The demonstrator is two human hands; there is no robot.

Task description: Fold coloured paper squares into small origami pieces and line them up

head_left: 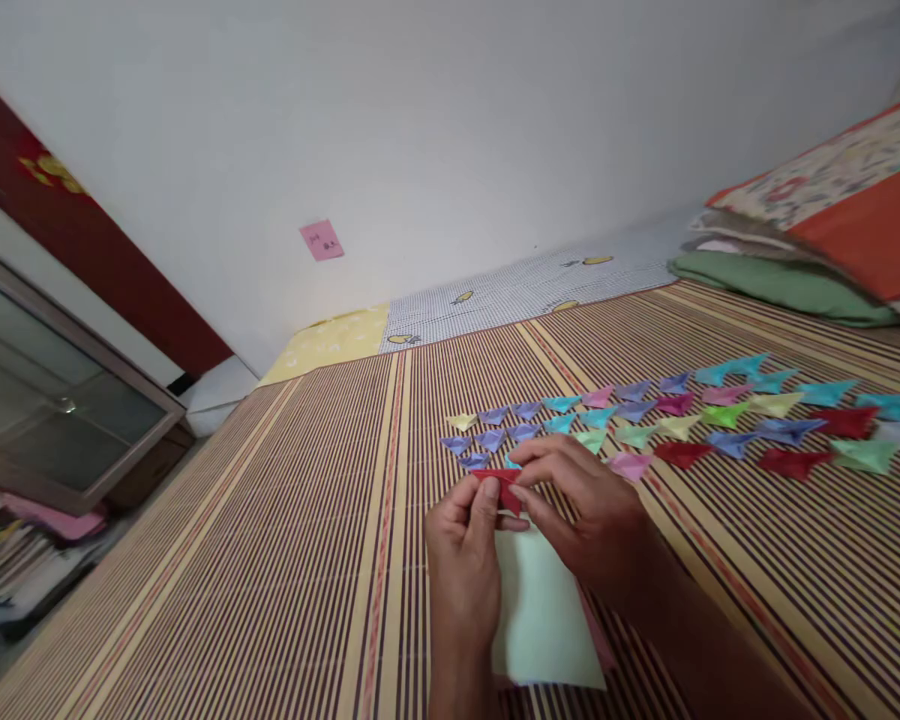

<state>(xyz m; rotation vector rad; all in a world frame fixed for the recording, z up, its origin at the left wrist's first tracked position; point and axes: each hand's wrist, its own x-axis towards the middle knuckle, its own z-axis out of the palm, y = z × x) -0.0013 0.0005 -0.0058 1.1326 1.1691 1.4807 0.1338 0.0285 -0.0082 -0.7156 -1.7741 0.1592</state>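
Observation:
Pinched between the thumb and fingers of my left hand (465, 545) is a small folded red paper (507, 490). My right hand (581, 505) grips the same piece at its right side, thumb and fingertips against the paper. Beneath both hands lies a pale green paper sheet (544, 610), with a pink sheet (598, 630) showing under its right edge. Just beyond my hands, rows of small folded paper boats are spread out, among them a purple one (490, 440), a red one (682, 455) and a cyan one (829, 393).
A striped mat (307, 530) covers the surface. Folded bedding (847, 240) is stacked at the far right against the white wall (435, 130), where a pink note (322, 240) is stuck. A glass-fronted cabinet (67, 400) stands at the left, beyond the mat's edge.

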